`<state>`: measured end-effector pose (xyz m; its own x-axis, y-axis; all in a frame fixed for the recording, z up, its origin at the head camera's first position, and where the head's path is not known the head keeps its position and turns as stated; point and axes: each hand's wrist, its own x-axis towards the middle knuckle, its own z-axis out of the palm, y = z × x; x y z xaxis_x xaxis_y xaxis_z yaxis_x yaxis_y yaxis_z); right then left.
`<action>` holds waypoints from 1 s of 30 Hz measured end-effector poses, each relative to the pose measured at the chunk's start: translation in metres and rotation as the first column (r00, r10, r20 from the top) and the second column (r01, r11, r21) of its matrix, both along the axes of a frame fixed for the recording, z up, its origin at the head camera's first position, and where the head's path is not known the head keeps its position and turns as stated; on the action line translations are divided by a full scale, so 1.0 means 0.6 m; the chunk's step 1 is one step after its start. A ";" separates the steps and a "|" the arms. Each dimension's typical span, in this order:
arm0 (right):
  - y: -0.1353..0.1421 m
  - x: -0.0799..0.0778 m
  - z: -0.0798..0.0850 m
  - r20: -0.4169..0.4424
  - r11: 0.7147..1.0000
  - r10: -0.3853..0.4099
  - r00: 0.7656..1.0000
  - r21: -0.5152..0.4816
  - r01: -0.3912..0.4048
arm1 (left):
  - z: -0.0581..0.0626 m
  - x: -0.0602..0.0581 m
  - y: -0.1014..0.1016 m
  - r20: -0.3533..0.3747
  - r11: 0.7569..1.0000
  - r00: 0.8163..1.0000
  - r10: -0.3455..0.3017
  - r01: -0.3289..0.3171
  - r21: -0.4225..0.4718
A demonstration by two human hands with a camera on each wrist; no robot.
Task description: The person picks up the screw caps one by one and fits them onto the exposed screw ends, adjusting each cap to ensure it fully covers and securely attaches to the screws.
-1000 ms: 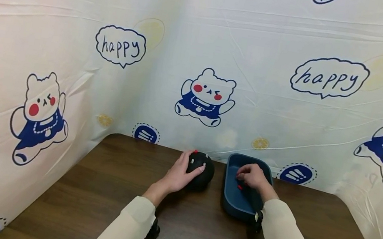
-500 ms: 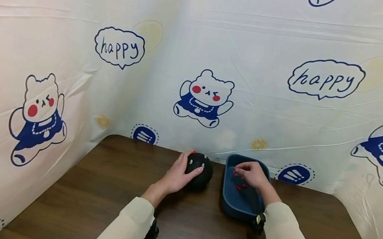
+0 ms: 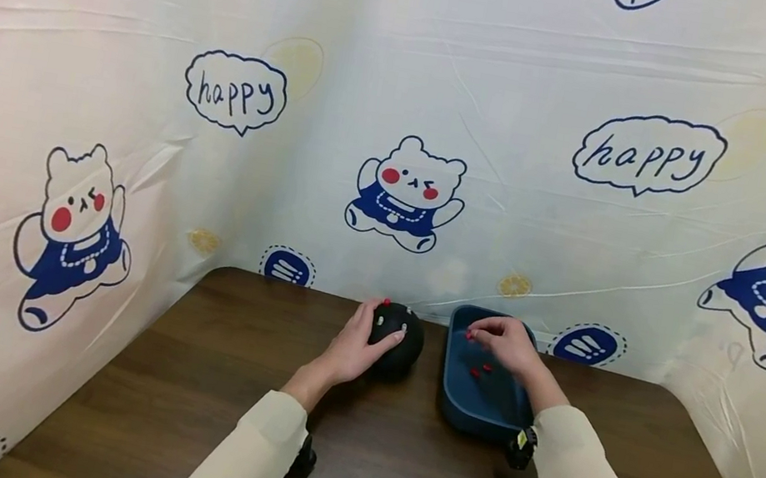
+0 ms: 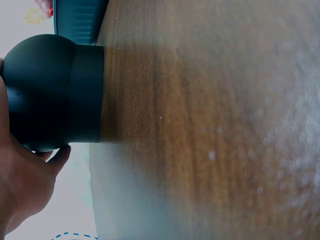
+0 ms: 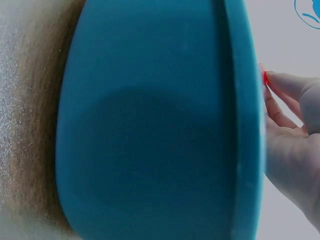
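Note:
In the head view my left hand (image 3: 345, 349) rests curled round the side of a black ball-shaped object (image 3: 407, 351). The left wrist view shows it has a short cylindrical base standing on the table. Small white pieces (image 3: 380, 321) and a red one (image 3: 387, 302) dot its top. My right hand (image 3: 511, 348) is over a blue tray (image 3: 450, 394), pinching a small red piece (image 3: 470, 335) between thumb and fingertips. From the right wrist the red piece (image 5: 264, 77) is seen just past the tray's rim. Two more red pieces (image 3: 481, 370) lie on the tray floor.
The brown wooden table (image 3: 190, 393) runs up to a patterned curtain (image 3: 332, 180) behind and at the sides. The tray stands just right of the black object, with a narrow gap between them. Both sit near the table's back edge.
My right hand has lifted slightly and shifted left within the tray, with a red piece in its fingertips; the two red pieces below show more. My left hand stays on the black object.

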<state>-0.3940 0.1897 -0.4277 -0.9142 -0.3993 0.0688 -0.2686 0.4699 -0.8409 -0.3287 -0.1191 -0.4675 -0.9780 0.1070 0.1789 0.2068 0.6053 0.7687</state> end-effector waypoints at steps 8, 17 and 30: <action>-0.008 0.002 0.010 -0.003 0.999 0.004 1.000 -0.034 -0.004 | 0.001 -0.002 -0.001 -0.002 1.000 1.000 0.003 -0.003 0.000; -0.023 0.013 0.023 -0.041 0.999 -0.003 0.999 -0.032 0.002 | -0.002 -0.001 -0.001 -0.006 1.000 1.000 -0.003 0.003 -0.001; -0.049 0.024 0.046 -0.076 0.998 0.024 0.997 -0.055 -0.028 | -0.005 -0.004 -0.001 -0.019 1.000 1.000 0.000 0.000 -0.014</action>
